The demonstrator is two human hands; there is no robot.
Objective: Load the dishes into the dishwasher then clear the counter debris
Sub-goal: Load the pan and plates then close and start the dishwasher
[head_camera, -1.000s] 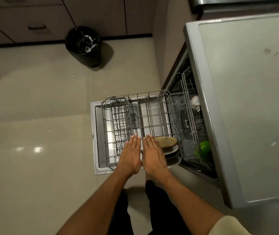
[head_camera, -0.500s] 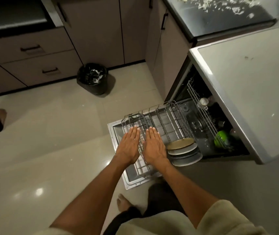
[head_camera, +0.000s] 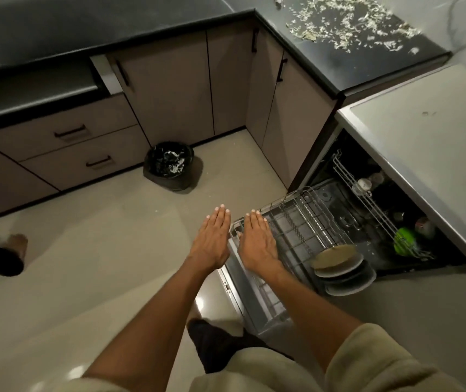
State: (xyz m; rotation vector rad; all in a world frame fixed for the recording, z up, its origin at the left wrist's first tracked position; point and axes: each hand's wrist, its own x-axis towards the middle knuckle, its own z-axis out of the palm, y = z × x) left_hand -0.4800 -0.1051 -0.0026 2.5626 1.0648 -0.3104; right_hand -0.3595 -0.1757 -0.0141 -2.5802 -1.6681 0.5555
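Note:
The dishwasher (head_camera: 412, 154) stands open at the right, its lower wire rack (head_camera: 305, 230) pulled out over the dropped door. Three stacked plates (head_camera: 339, 264) stand in the rack's near right corner. A green cup (head_camera: 404, 240) and a small jar (head_camera: 363, 185) sit in the upper rack inside. My left hand (head_camera: 212, 239) hovers flat with straight fingers above the floor, just left of the rack. Beside it, my right hand (head_camera: 257, 241) lies flat over the rack's left end, holding nothing. Pale scattered debris (head_camera: 345, 21) covers the dark counter (head_camera: 325, 58) at the top right.
A black lined bin (head_camera: 169, 165) with rubbish stands on the tiled floor by the corner cabinets. Drawers and cabinet doors line the back and right. Another person's foot (head_camera: 13, 244) shows at the left edge. My own legs are below the hands.
The view has lifted and swung left, bringing the counter and debris into sight. Both flat hands have drifted from the rack's middle to its left end, the left one off the rack.

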